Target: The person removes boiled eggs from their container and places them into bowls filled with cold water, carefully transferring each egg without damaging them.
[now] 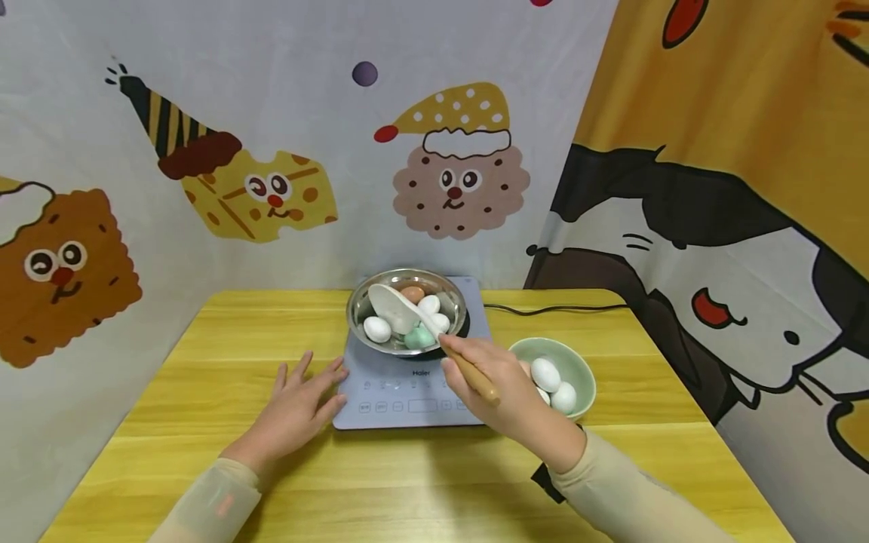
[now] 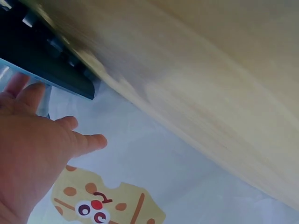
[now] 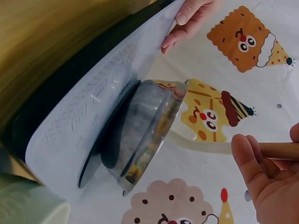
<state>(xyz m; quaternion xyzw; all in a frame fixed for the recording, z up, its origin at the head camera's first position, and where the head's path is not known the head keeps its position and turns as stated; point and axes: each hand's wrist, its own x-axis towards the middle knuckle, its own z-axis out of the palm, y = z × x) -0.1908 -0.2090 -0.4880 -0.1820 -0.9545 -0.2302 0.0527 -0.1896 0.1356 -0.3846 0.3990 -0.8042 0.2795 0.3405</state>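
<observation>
My right hand [image 1: 498, 392] grips the wooden handle [image 1: 477, 379] of a spatula with a pale, broad head [image 1: 392, 305]. The head dips into a steel pan [image 1: 356, 326] on a flat Haier induction cooker [image 1: 407, 411]. Around it in the pan lie a brown egg [image 1: 412, 294], a pale green egg [image 1: 419, 338] and several white eggs, one white egg [image 1: 377, 329] at the left. With fingers spread, my left hand [image 1: 292, 415] touches the cooker's left edge. In the right wrist view the spatula's pale neck [image 3: 201, 145] crosses the pan's rim.
Right of the cooker stands a light green bowl [image 1: 582, 373] of eggs, partly behind my right hand. A black cord [image 1: 557, 311] runs along the back of the wooden table [image 1: 353, 490]. Behind hangs a printed cloth [image 1: 285, 75] with cartoon figures.
</observation>
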